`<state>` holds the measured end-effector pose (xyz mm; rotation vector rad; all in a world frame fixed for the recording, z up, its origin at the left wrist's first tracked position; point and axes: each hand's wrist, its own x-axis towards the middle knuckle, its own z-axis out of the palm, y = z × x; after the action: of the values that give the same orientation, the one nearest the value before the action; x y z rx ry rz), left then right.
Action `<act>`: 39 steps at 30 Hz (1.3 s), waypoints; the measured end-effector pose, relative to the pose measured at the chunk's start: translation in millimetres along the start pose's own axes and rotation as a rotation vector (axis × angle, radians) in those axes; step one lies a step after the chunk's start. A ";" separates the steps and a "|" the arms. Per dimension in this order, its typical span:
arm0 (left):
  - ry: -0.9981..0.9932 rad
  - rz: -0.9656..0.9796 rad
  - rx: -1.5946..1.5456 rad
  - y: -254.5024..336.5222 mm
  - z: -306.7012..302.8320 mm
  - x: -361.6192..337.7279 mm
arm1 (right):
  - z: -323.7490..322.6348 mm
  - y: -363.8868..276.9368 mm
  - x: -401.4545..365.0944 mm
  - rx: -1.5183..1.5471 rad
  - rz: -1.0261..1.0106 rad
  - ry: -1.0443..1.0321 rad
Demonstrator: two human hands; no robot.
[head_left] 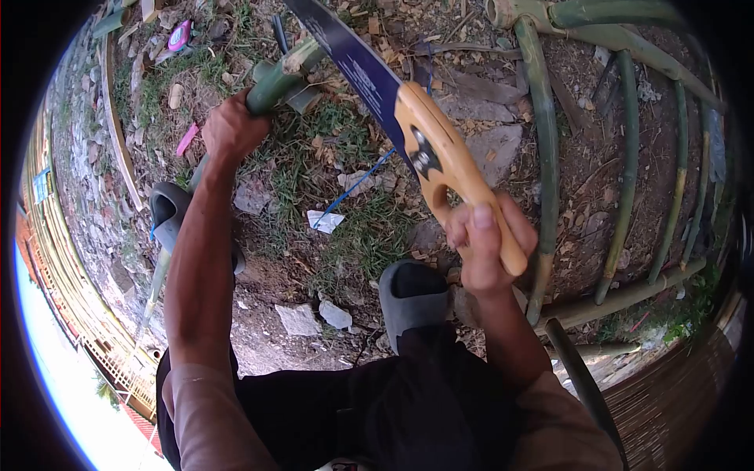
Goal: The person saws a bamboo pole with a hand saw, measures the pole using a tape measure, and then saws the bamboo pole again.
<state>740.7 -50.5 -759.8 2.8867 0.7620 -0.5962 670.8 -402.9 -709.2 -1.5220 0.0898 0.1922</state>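
Note:
My right hand (491, 239) is closed round the wooden handle of a hand saw (444, 137). The saw's dark blue blade slants up and to the left, and its upper part overlaps the cut end of a green bamboo pole (275, 85) in this view. Around that pole, just below its pale end, my left hand (234, 125) is wrapped. The pole runs down and left behind my left forearm. A short bamboo piece (302, 98) lies beneath the pole near its end.
At right lies a ladder-like bamboo frame (547, 157) with several rungs. A pink tape measure (180, 36) rests on the stony ground at upper left. Between my feet, in grey slippers (412, 302), are loose stones (335, 314) and a blue strap (361, 184).

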 end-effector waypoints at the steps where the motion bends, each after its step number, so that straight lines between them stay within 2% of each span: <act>1: -0.020 -0.001 0.004 -0.7 -1.8 0.6 | 12.3 8.1 17.0 -0.061 -0.011 -0.027; 4: -0.053 0.024 0.010 -8.3 -0.7 -8.5 | -18.0 0.5 -23.9 -0.037 0.010 0.009; 5: -0.012 0.040 -0.014 -5.4 0.2 -1.0 | -38.0 -15.6 -51.9 0.042 0.072 0.026; 6: -0.007 0.037 -0.027 -2.5 2.1 3.5 | -58.1 -11.3 -75.0 0.088 -0.017 0.040; 8: -0.018 -0.002 -0.001 -3.2 0.8 -1.0 | -53.3 -16.0 -76.8 0.160 0.017 0.083; 11: -0.018 0.014 -0.009 0.2 -0.5 -3.0 | -7.6 -0.7 -16.5 0.013 0.021 0.047; 13: -0.036 0.007 0.006 -4.1 -3.3 -4.6 | 8.2 7.1 3.8 -0.078 -0.010 -0.068; 14: -0.034 0.025 -0.010 -5.7 -1.6 -7.2 | -1.4 1.9 -19.1 -0.079 0.002 -0.062; 16: -0.012 0.044 -0.049 -1.5 0.7 -0.2 | -33.6 -9.0 -68.7 0.108 -0.009 0.132; 19: -0.011 0.032 -0.001 -3.8 4.3 -6.0 | -41.4 -13.1 -74.8 0.068 -0.033 0.075; 21: 0.000 0.005 -0.031 -3.3 3.3 -4.3 | -8.8 17.5 -27.2 -0.107 -0.081 0.047; 24: -0.043 0.045 -0.017 -4.9 -0.8 -6.9 | 3.0 16.9 -2.6 -0.051 -0.066 -0.020; 25: -0.067 0.048 -0.017 -7.1 2.8 -12.1 | -13.2 15.6 -25.3 -0.057 -0.059 0.000; 27: 0.015 0.059 -0.033 -8.6 4.2 -4.9 | -36.0 -9.3 -78.4 0.123 0.030 0.131; 30: 0.015 -0.001 0.001 0.8 0.6 -10.6 | -35.8 -8.9 -75.9 0.060 0.034 0.105; 33: -0.021 0.018 -0.029 -2.6 -1.1 -4.8 | 25.4 12.2 13.9 -0.064 -0.094 -0.025; 35: -0.047 0.013 -0.008 -7.7 -0.9 -9.3 | 8.8 10.4 -3.1 -0.023 -0.039 -0.030; 36: -0.064 0.037 -0.022 -11.7 4.6 -12.4 | -5.4 5.0 -24.4 0.007 0.027 -0.013; 37: -0.034 0.054 -0.052 -12.6 3.5 -3.1 | -23.1 -2.1 -53.8 0.074 0.008 0.021; 39: -0.016 0.014 -0.040 -9.5 5.0 -3.2 | -48.2 -17.8 -85.3 0.040 0.043 -0.063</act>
<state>731.8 -44.6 -763.0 2.8453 0.7415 -0.5957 593.3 -457.6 -678.9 -1.4737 0.0756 0.2715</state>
